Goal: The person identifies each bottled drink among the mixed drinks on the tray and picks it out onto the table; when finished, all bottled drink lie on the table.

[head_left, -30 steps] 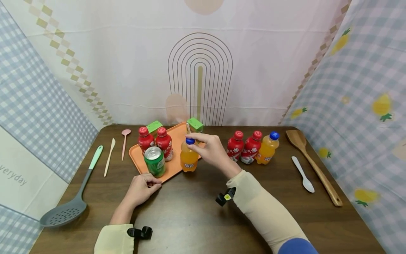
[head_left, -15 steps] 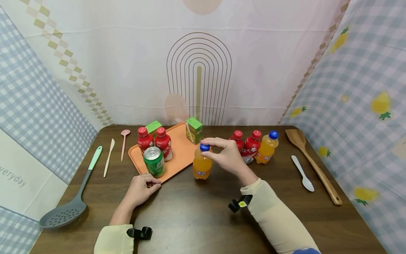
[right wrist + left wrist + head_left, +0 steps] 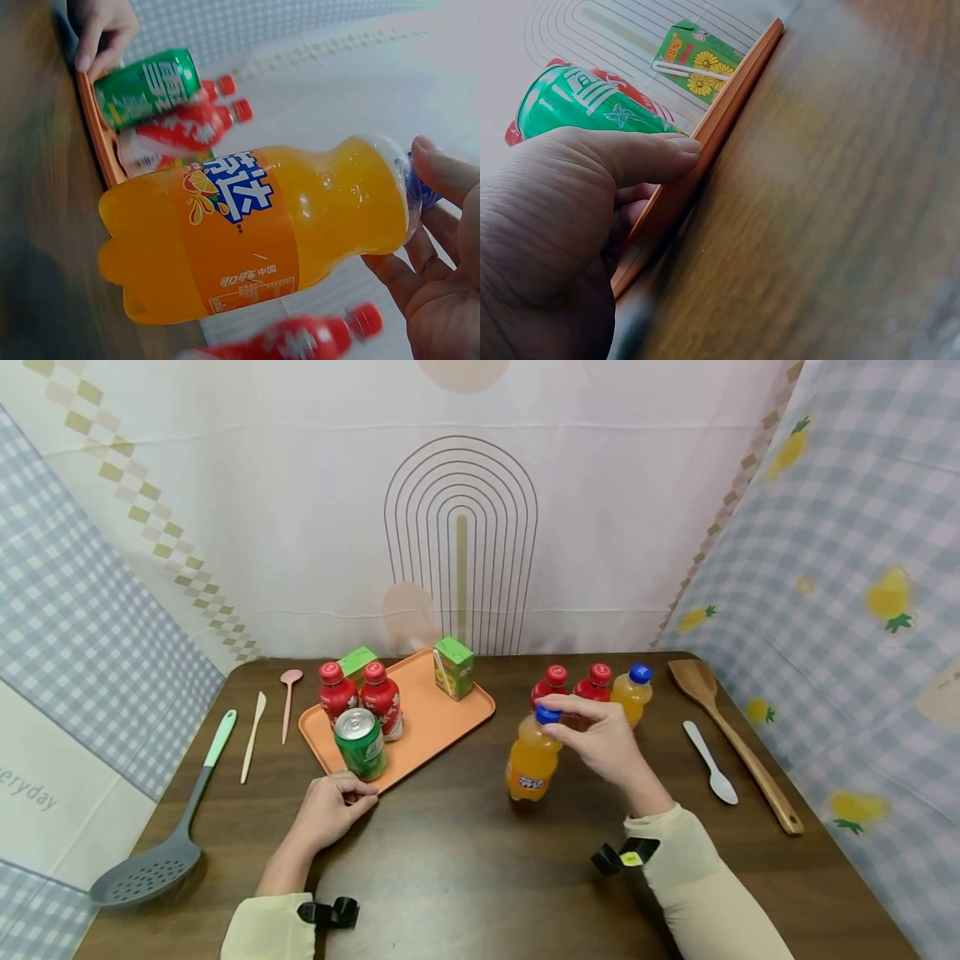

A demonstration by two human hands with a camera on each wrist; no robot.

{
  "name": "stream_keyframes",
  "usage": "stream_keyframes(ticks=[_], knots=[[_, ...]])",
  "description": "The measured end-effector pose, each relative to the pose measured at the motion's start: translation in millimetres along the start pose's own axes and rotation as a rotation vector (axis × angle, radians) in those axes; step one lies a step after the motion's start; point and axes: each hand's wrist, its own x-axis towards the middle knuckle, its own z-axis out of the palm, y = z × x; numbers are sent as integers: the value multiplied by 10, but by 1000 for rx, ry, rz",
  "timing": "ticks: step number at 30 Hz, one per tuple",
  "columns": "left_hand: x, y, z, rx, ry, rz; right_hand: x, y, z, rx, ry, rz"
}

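My right hand (image 3: 603, 742) pinches the blue cap of an orange soda bottle (image 3: 531, 762), which tilts slightly over the table's middle, right of the tray. In the right wrist view the soda bottle (image 3: 255, 225) spans the picture, its cap between thumb and fingers. My left hand (image 3: 327, 814) grips the near corner of an orange tray (image 3: 431, 731); in the left wrist view the thumb lies on the tray's rim (image 3: 727, 105). On the tray stand a green soda can (image 3: 360, 747), two red bottles (image 3: 382, 703), a green juice box (image 3: 454, 668) and another green box (image 3: 356, 660), partly hidden.
Behind my right hand stand two red bottles (image 3: 597, 683) and another orange soda bottle (image 3: 632, 695). A white spoon (image 3: 711, 763) and wooden spatula (image 3: 738, 747) lie right. At left are a grey skimmer (image 3: 150, 870), a cream knife (image 3: 253, 739) and a pink spoon (image 3: 288, 706).
The right hand has carried the orange soda bottle from the tray's right side, rightward and nearer to me. The left hand keeps its place at the tray's corner.
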Motion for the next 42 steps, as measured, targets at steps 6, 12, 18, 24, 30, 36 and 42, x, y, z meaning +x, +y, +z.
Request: stream_keyframes(ticks=[6,12,18,24,30,36,42], knots=[[-2,18,-5,-2,2,1,-176,138,-363,-34,81,26],[-2,19,-9,1,5,1,-284,202,-684,16,137,3],[-5,24,-5,4,11,4,-344,301,-949,76,199,-7],[-7,15,-5,7,4,0,-387,414,-1156,95,235,6],[-3,15,0,0,5,3,-431,492,-1282,106,262,38],[1,-1,8,7,2,0,-455,508,-1352,111,264,57],[-4,-10,9,14,1,-2,-458,525,-1383,81,263,71]])
